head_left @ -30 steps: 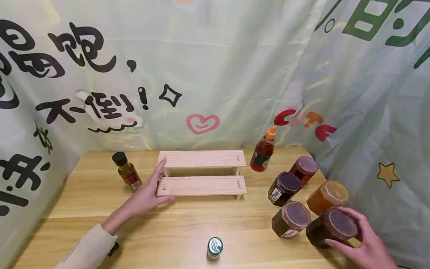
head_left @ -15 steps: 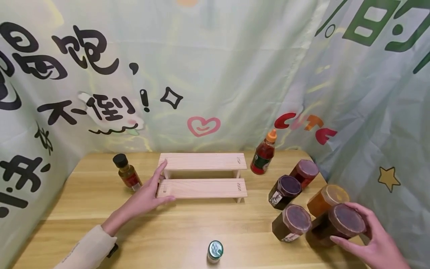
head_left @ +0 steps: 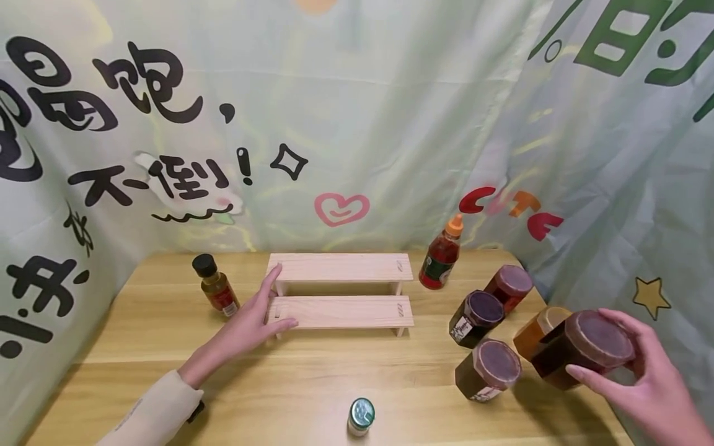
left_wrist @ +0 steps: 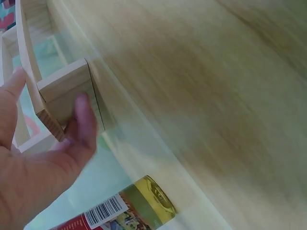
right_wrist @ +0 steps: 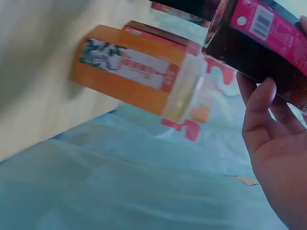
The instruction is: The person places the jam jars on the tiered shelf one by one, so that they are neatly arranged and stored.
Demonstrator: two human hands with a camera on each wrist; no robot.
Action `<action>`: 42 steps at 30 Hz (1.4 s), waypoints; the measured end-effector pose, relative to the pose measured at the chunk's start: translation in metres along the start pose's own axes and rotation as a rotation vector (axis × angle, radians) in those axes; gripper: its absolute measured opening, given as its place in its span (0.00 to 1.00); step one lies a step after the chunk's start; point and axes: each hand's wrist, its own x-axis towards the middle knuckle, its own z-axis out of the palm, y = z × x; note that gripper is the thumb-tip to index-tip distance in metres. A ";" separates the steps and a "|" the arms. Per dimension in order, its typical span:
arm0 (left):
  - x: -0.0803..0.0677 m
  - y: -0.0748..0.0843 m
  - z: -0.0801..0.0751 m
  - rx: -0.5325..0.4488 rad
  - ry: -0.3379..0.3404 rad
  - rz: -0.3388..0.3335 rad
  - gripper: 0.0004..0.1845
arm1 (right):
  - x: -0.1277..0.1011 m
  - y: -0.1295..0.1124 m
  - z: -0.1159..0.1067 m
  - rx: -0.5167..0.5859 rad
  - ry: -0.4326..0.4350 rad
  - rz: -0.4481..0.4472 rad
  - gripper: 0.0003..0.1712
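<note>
Fingers (head_left: 608, 381) hold dark jar (head_left: 580, 354) tilted, lid leaning right.

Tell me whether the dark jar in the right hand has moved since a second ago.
Yes. The dark jar has risen off the table, now tilted and overlapping the orange jar; right hand grips it.

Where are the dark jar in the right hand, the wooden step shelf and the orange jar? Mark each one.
dark jar (head_left: 592, 344): head view, on its lid.
wooden step shelf (head_left: 340, 311): head view, on the lower step's top board.
orange jar (right_wrist: 129, 72): right wrist view, on its label.
</note>
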 end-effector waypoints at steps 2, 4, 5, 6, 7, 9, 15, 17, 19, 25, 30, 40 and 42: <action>0.003 0.001 0.000 0.006 0.007 0.015 0.65 | 0.005 -0.006 -0.002 0.008 0.031 -0.011 0.64; 0.005 0.003 0.000 0.008 0.019 0.027 0.65 | 0.012 -0.012 -0.003 0.020 0.054 -0.024 0.64; 0.005 0.003 0.000 0.010 0.025 0.035 0.65 | 0.015 -0.015 -0.003 0.027 0.061 -0.034 0.64; 0.005 0.004 0.000 0.009 0.030 0.037 0.65 | 0.018 -0.017 -0.003 0.030 0.068 -0.039 0.65; 0.005 0.004 0.000 0.010 0.034 0.038 0.65 | 0.020 -0.019 -0.002 0.032 0.073 -0.037 0.65; 0.004 0.005 0.000 0.003 0.037 0.031 0.65 | 0.026 -0.023 0.000 0.032 0.079 -0.035 0.65; 0.003 0.006 0.001 -0.020 0.007 0.006 0.66 | 0.042 -0.040 0.004 0.034 0.100 -0.007 0.64; 0.003 0.008 0.000 -0.027 0.001 0.003 0.66 | 0.049 -0.046 0.007 0.042 0.100 -0.015 0.64; 0.003 0.009 -0.001 -0.033 0.000 -0.002 0.66 | 0.055 -0.052 0.012 0.052 0.098 -0.030 0.64; 0.004 0.009 -0.001 -0.031 0.003 0.018 0.65 | 0.066 -0.067 0.027 0.077 0.093 -0.028 0.64; 0.006 0.008 0.002 -0.043 -0.004 0.023 0.65 | 0.076 -0.081 0.043 0.090 0.078 -0.056 0.64; 0.006 0.011 0.001 -0.051 -0.009 -0.005 0.66 | 0.102 -0.122 0.075 0.143 -0.032 -0.137 0.60; 0.006 0.012 0.001 -0.069 -0.015 -0.017 0.67 | 0.107 -0.130 0.082 0.156 -0.053 -0.155 0.59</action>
